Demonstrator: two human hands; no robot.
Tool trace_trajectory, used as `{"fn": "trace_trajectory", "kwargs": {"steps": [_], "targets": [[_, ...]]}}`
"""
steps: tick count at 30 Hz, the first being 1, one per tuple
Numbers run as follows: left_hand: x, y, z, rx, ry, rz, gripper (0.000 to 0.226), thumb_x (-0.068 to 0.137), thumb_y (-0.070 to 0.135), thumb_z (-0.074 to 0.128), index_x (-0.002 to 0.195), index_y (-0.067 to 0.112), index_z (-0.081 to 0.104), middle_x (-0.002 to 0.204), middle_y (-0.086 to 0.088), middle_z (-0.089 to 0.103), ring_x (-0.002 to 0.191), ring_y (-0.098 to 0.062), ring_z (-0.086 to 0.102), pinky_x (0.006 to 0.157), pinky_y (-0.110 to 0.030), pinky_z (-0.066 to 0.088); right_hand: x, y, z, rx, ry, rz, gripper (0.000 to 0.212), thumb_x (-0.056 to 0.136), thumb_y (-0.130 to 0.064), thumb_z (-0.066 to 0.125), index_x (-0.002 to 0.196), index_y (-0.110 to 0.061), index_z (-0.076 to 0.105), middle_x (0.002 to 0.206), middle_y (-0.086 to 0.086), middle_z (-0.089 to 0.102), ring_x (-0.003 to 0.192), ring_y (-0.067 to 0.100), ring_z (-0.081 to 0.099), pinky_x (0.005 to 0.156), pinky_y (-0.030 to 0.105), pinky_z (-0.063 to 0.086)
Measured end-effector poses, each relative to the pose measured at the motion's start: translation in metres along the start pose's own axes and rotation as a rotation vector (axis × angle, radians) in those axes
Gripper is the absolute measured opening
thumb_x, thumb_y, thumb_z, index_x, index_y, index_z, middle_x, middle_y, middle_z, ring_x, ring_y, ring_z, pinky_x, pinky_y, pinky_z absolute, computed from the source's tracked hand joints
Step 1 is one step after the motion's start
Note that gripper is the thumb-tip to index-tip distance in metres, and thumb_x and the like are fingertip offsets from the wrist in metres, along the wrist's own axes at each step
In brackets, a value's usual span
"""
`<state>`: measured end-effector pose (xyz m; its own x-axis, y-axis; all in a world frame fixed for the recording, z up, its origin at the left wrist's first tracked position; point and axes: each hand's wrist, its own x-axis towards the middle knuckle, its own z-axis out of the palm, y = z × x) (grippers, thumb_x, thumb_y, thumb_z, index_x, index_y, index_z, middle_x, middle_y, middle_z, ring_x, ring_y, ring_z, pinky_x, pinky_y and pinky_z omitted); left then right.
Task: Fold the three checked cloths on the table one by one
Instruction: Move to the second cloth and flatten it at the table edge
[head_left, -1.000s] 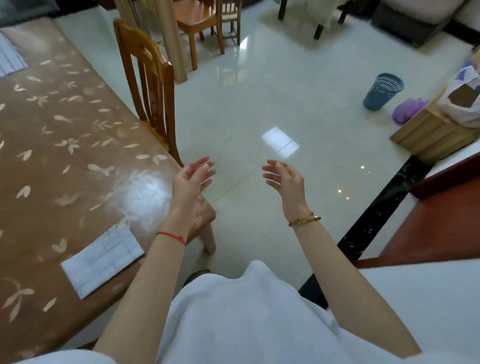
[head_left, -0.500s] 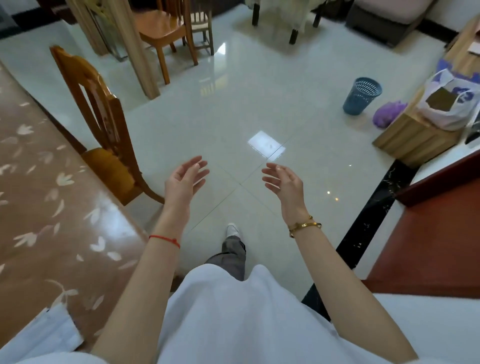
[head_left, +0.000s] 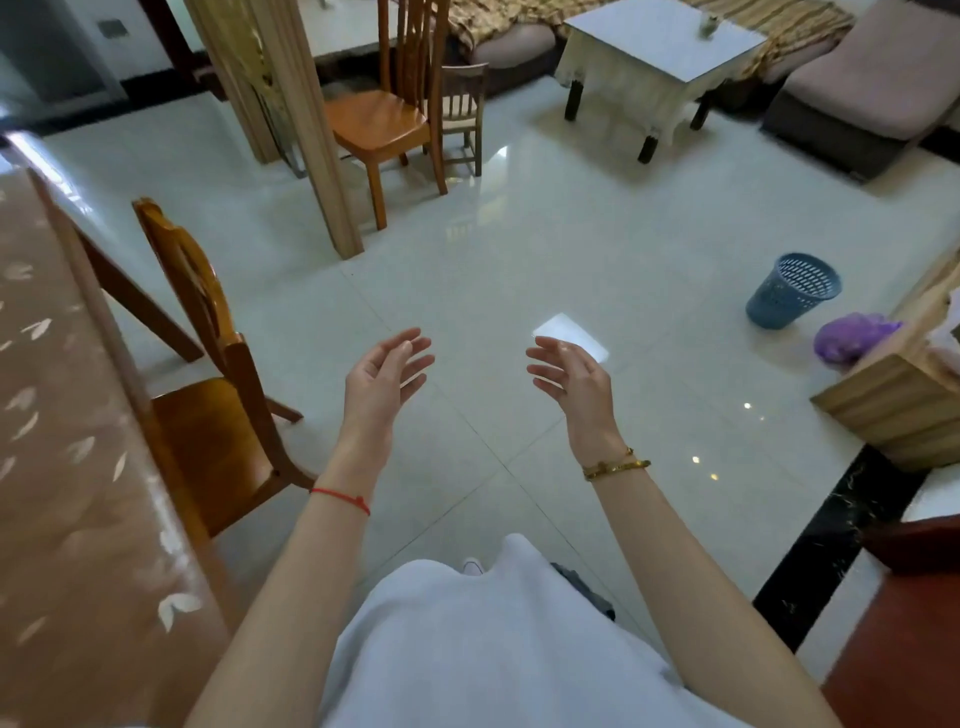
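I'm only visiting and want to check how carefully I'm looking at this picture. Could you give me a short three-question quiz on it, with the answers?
1. True or false: the left hand is gripping something.
2. Multiple choice: the basket on the floor is A) red, B) blue, C) green.
3. Short answer: which wrist wears the gold bracelet?

Key:
1. False. It is open and empty.
2. B.
3. The wrist of the right hand.
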<state>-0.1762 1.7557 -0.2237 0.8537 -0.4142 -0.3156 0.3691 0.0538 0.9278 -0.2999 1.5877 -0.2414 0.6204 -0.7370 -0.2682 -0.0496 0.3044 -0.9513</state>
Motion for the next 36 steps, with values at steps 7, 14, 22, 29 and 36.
{"fn": "trace_trajectory", "kwargs": {"steps": [7, 14, 22, 29, 36], "targets": [[0.077, 0.030, 0.006, 0.007, 0.098, 0.005, 0.022, 0.102, 0.014, 0.048, 0.116, 0.016, 0.065, 0.113, -0.002, 0.072, 0.110, -0.021, 0.068, 0.098, -0.033, 0.053, 0.089, -0.015, 0.035, 0.009, -0.064, 0.044, 0.029, 0.101, -0.019, 0.042, 0.108, -0.010, 0.069, 0.108, 0.010, 0.072, 0.094, 0.021, 0.067, 0.088, 0.035, 0.053], [0.160, 0.052, 0.004, -0.031, 0.221, 0.035, 0.022, 0.103, 0.017, 0.048, 0.116, 0.018, 0.065, 0.117, -0.002, 0.071, 0.110, -0.018, 0.068, 0.097, -0.032, 0.053, 0.192, -0.024, 0.087, -0.020, -0.196, 0.074, 0.030, 0.102, -0.019, 0.042, 0.108, -0.009, 0.069, 0.108, 0.011, 0.072, 0.092, 0.021, 0.067, 0.086, 0.034, 0.054], [0.266, 0.093, 0.016, -0.108, 0.376, 0.081, 0.026, 0.102, 0.017, 0.049, 0.123, 0.013, 0.064, 0.119, -0.005, 0.070, 0.111, -0.019, 0.067, 0.100, -0.034, 0.051, 0.324, -0.060, 0.158, -0.083, -0.395, 0.102, 0.030, 0.102, -0.022, 0.043, 0.108, -0.010, 0.069, 0.108, 0.009, 0.073, 0.095, 0.022, 0.067, 0.086, 0.034, 0.054], [0.332, 0.122, 0.014, -0.140, 0.539, 0.108, 0.026, 0.103, 0.020, 0.049, 0.123, 0.013, 0.064, 0.119, -0.003, 0.071, 0.108, -0.014, 0.069, 0.098, -0.032, 0.052, 0.412, -0.083, 0.227, -0.155, -0.552, 0.122, 0.030, 0.102, -0.024, 0.044, 0.111, -0.011, 0.069, 0.108, 0.007, 0.073, 0.100, 0.023, 0.068, 0.089, 0.033, 0.054], [0.390, 0.145, -0.013, -0.176, 0.687, 0.110, 0.027, 0.103, 0.021, 0.049, 0.124, 0.014, 0.064, 0.119, -0.002, 0.070, 0.108, -0.013, 0.069, 0.100, -0.033, 0.052, 0.472, -0.081, 0.306, -0.195, -0.677, 0.163, 0.029, 0.101, -0.025, 0.046, 0.111, -0.010, 0.069, 0.109, 0.008, 0.073, 0.101, 0.024, 0.068, 0.091, 0.034, 0.054]]}}
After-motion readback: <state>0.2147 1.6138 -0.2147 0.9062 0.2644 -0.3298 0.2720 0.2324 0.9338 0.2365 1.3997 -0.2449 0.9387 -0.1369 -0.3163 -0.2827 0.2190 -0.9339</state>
